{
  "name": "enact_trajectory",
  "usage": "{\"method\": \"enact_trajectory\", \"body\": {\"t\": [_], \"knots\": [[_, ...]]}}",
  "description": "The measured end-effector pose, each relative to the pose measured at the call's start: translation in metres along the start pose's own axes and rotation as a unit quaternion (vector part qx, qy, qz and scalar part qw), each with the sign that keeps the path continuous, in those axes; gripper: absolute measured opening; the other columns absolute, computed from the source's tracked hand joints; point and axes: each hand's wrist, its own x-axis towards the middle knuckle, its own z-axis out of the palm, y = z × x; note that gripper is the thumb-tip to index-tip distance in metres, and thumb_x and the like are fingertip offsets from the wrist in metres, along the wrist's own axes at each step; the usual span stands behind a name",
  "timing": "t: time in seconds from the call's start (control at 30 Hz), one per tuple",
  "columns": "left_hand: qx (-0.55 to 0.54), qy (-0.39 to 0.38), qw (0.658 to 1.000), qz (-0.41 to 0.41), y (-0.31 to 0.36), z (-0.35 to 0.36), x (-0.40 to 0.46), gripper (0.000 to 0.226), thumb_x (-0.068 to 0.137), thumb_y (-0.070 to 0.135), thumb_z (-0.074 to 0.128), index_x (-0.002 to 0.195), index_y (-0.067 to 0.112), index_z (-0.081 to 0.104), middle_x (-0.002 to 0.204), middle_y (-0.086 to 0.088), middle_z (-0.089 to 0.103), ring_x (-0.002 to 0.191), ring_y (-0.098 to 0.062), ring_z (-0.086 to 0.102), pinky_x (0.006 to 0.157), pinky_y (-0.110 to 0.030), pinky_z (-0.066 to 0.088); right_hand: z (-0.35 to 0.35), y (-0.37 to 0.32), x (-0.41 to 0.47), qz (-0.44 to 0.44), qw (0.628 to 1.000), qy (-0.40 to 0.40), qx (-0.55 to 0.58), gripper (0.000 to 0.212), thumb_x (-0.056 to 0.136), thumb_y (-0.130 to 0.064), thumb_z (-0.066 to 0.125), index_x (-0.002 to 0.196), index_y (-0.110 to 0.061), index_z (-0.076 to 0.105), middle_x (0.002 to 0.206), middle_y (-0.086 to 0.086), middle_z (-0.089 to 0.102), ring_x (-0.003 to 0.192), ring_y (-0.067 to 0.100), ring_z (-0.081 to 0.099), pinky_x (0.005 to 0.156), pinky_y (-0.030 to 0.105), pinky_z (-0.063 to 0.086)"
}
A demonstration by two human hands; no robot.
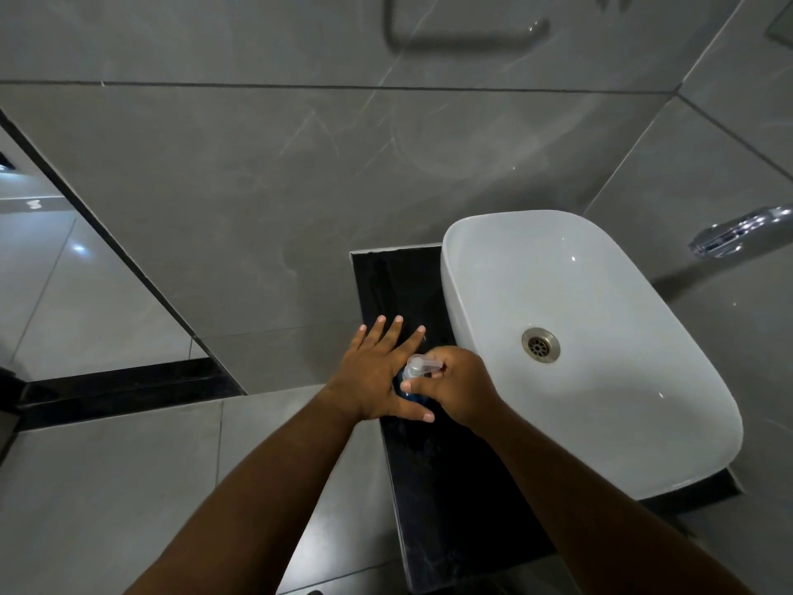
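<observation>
Upper left to lower left of the frame: a glossy wall panel (pixel 51 272) is catching spots of light, with a black strip running along its slanted edge.

Upper centre: a towel bar (pixel 463 40) is hanging on the grey tiled wall.

Centre, left of the bottle: the left hand (pixel 377 375) is lying back-up over the edge of the black surface (pixel 450 508). Its fingers (pixel 399 324) are stretching out straight and spread, grasping nothing. Whether the palm is touching the surface cannot be told.

Centre: a blue pump bottle (pixel 417 366) is standing on the black surface just left of the basin, between the two hands. Its clear pump head is pointing toward the left hand.

Centre, right of the bottle: the right hand (pixel 461 386) is covering the pump head, its fingers curling down around it.

Right of centre: a white basin (pixel 558 272) is sitting on the surface, with a metal drain (pixel 540 344) showing in its floor.

Right edge: a chrome tap (pixel 738 231) is jutting from the wall above the basin's far side.
</observation>
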Motion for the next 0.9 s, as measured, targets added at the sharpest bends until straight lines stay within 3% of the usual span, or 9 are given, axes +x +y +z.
{"method": "enact_trajectory", "body": {"t": [0.1,0.2,0.3,0.47,0.63,0.8,0.9], "knots": [[0.003,0.004,1.000,-0.003,0.000,0.000,0.001,0.122,0.059,0.095,0.048,0.153,0.037,-0.006,0.164,-0.009,-0.004,0.148,-0.029,-0.016,0.117,-0.050,-0.012,-0.001,-0.001,-0.001,0.010,1.000,-0.010,0.015,0.022,0.072,-0.033,0.080,0.090,-0.030,0.068,0.081,-0.016,0.068,0.071,0.002,0.066,0.070,0.020,0.056],[-0.003,0.007,1.000,-0.001,0.001,0.000,0.000,0.123,0.059,0.094,0.050,0.153,0.036,-0.005,0.164,-0.009,-0.003,0.148,-0.029,-0.016,0.116,-0.050,-0.012,-0.007,-0.005,0.001,-0.019,0.998,-0.054,0.038,0.033,0.075,-0.023,0.079,0.107,-0.021,0.070,0.092,-0.017,0.071,0.083,-0.002,0.068,0.081,0.019,0.057],[-0.001,0.012,1.000,0.003,-0.001,0.001,0.000,0.124,0.059,0.094,0.050,0.153,0.036,-0.006,0.164,-0.008,-0.002,0.148,-0.028,-0.016,0.115,-0.049,-0.014,-0.012,-0.010,0.003,-0.039,0.996,-0.075,-0.003,0.033,0.077,-0.021,0.078,0.108,-0.014,0.072,0.097,-0.003,0.075,0.077,-0.002,0.065,0.073,0.010,0.049],[0.018,0.029,0.999,0.009,-0.002,0.005,0.000,0.125,0.057,0.097,0.044,0.151,0.037,-0.011,0.164,-0.006,-0.004,0.146,-0.026,-0.021,0.110,-0.046,-0.023,-0.015,-0.014,0.008,-0.038,0.994,-0.089,-0.042,0.032,0.079,-0.026,0.078,0.106,-0.010,0.070,0.100,0.008,0.075,0.087,0.021,0.070,0.083,0.034,0.058],[0.019,0.039,0.999,0.014,-0.002,0.006,-0.001,0.125,0.055,0.099,0.041,0.148,0.036,-0.015,0.163,-0.005,-0.002,0.147,-0.028,-0.018,0.112,-0.046,-0.021,-0.009,-0.019,0.004,-0.045,0.992,-0.079,-0.086,0.037,0.084,-0.031,0.073,0.114,-0.011,0.066,0.108,0.008,0.073,0.095,0.018,0.068,0.083,0.023,0.048],[0.024,0.031,0.999,0.021,0.000,0.001,0.000,0.127,0.055,0.098,0.043,0.149,0.036,-0.014,0.163,-0.004,-0.005,0.147,-0.027,-0.021,0.113,-0.044,-0.021,-0.025,-0.035,0.008,-0.036,0.983,-0.158,-0.081,0.041,0.086,-0.018,0.072,0.123,-0.003,0.062,0.121,0.016,0.067,0.110,0.027,0.064,0.105,0.037,0.048],[0.014,0.034,0.999,0.023,0.000,0.002,0.001,0.128,0.056,0.097,0.046,0.151,0.035,-0.012,0.163,-0.005,-0.005,0.146,-0.024,-0.022,0.112,-0.040,-0.022,-0.031,-0.045,0.017,-0.035,0.962,-0.204,-0.181,0.044,0.087,-0.022,0.069,0.124,0.001,0.060,0.124,0.020,0.064,0.116,0.033,0.059,0.100,0.040,0.047]]}}
